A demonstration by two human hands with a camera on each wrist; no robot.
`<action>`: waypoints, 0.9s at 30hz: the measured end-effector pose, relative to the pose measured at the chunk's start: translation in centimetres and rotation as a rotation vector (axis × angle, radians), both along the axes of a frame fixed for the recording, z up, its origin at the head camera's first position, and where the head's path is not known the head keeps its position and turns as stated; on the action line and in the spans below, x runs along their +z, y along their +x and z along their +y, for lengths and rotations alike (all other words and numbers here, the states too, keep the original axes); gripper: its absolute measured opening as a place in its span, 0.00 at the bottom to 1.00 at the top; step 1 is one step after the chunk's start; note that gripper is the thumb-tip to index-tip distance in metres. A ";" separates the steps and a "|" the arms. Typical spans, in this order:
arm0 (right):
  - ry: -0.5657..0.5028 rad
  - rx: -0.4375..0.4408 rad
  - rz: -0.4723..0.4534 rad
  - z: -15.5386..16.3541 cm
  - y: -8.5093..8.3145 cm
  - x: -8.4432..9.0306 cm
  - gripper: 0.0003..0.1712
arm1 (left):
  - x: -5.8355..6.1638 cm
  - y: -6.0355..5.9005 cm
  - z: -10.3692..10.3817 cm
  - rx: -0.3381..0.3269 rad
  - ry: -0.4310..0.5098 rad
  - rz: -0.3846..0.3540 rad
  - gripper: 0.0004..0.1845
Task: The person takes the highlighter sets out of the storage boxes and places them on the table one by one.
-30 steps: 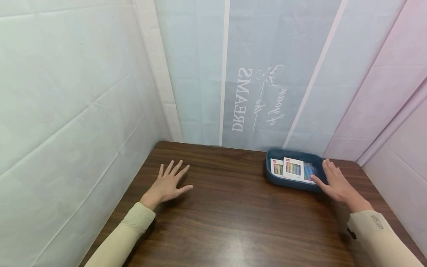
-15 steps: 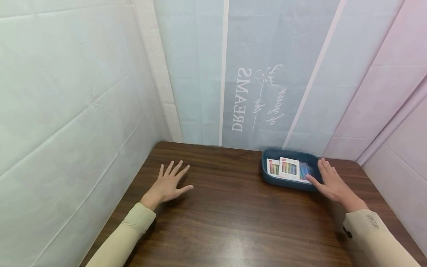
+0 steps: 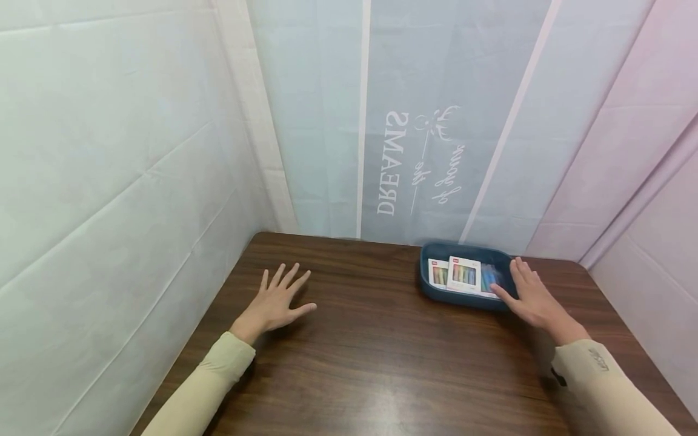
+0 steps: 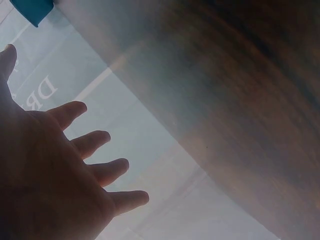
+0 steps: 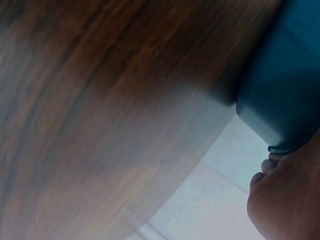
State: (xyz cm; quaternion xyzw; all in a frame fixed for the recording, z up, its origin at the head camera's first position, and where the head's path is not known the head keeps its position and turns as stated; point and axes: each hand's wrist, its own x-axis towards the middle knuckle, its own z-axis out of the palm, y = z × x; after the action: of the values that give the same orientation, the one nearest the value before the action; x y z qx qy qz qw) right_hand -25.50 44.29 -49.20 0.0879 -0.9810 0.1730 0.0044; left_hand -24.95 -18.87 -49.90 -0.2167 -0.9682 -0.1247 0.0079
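Note:
A dark blue basket (image 3: 458, 299) stands near the back edge of the table, right of centre. Two white boxes (image 3: 463, 274) with coloured sticks pictured or showing in their fronts lie inside, beside a pack of blue sticks (image 3: 488, 277); their exact kind is too small to tell. My right hand (image 3: 535, 300) touches the basket's right end with straight fingers, its thumb by the front rim. In the right wrist view the basket's wall (image 5: 280, 85) meets the hand. My left hand (image 3: 271, 306) is over the left side of the table, fingers spread, holding nothing.
A dark brown wooden table (image 3: 371, 357) fills the lower view. Pale cloth walls enclose it: a white one (image 3: 120, 181) at left, a blue-grey one (image 3: 414, 72) with lettering behind, a pinkish one (image 3: 627, 139) at right.
The basket, with its boxes, has slid a little to the left along the table, and my right hand has moved left with it. My left hand has stayed in place.

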 end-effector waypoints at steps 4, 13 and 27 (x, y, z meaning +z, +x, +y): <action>-0.003 -0.001 -0.003 -0.6 0.1 0.2 0.61 | 0.0 0.0 0.1 -0.001 0.001 -0.003 0.48; -0.001 -0.011 -0.024 -1.8 0.0 0.5 0.62 | 0.2 -0.2 0.6 -0.010 0.014 0.003 0.48; -0.022 -0.012 -0.027 -3.7 -0.2 0.8 0.62 | 0.6 -0.6 0.9 -0.015 0.005 0.005 0.47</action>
State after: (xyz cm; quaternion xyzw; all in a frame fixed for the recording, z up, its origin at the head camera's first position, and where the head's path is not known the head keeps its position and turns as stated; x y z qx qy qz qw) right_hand -25.66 40.58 -48.45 0.0795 -0.9795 0.1851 -0.0067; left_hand -25.58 -17.94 -49.34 -0.2244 -0.9662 -0.1267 0.0101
